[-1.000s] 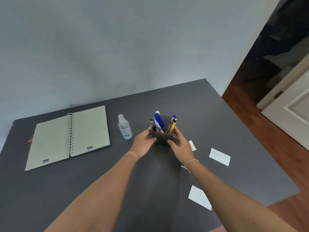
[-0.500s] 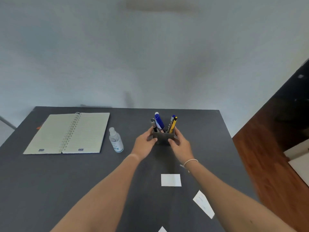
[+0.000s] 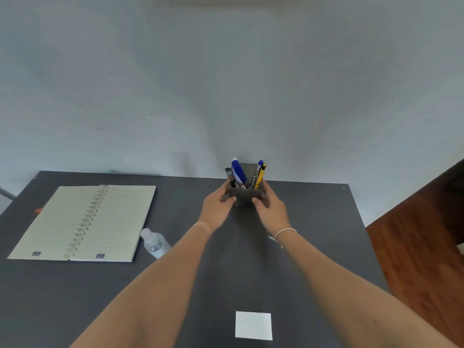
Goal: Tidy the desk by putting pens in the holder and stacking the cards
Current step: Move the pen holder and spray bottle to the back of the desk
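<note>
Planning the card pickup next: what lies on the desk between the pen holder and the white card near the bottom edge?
Head view: bare dark desk lies between the dark square pen holder and the white rectangular card.

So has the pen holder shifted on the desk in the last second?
Yes. The pen holder, held between both hands, has gone toward the desk's far edge; the bottle, earlier level with it, now lies nearer the camera.

Plain pale wall [image 3: 226, 84] behind a dark grey desk [image 3: 62, 297] — reddish-brown wooden floor [image 3: 426, 242] at right.
</note>
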`<state>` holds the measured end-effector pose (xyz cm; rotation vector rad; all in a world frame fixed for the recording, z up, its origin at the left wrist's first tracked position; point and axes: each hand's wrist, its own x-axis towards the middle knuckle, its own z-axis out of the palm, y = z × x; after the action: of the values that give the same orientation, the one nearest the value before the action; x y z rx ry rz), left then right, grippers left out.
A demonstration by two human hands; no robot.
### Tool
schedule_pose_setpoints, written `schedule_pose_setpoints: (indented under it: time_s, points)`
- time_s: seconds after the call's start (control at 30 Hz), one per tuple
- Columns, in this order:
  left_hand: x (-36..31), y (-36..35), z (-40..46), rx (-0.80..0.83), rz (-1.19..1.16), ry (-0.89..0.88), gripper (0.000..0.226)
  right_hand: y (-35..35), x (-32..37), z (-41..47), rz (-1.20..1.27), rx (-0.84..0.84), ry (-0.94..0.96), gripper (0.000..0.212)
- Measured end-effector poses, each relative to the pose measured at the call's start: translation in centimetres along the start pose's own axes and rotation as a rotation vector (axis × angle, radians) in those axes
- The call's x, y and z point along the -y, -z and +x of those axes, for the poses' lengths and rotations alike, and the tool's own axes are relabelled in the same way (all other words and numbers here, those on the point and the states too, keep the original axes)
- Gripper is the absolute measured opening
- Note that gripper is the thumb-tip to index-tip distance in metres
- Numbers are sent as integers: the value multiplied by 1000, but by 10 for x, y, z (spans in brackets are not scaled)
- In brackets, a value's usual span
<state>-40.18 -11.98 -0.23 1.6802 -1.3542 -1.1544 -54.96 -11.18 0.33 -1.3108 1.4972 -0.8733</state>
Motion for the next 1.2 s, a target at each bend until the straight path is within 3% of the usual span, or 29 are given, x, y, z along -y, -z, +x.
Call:
schedule_pose_setpoints:
  time_s: [0.73, 1.2]
  points:
    - [13, -8, 41, -33, -10, 73, 57, -9, -15, 52, -79, 44, -41, 59]
    - [17, 13, -41, -50, -18, 117, 52, -3, -7, -13, -49, 42, -30, 53]
